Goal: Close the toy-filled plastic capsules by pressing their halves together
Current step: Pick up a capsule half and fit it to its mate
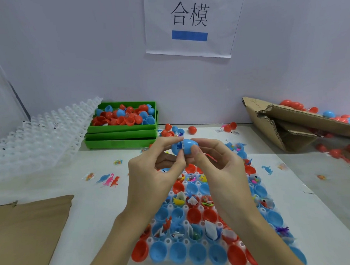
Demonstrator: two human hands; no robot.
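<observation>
At the centre of the frame, with your left hand [151, 169] and right hand [213, 160] fingers pinching the blue egg-shaped plastic capsule [185, 147], squeeze both halves squarely until the seam closes.

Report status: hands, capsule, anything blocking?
Left hand and right hand both grip the blue capsule above the tray. Halves meet, white slip at the seam. Nothing in the way.

Green trays [121, 134] behind, cardboard box [290, 127] right; table centre-left [104, 197] open.
</observation>
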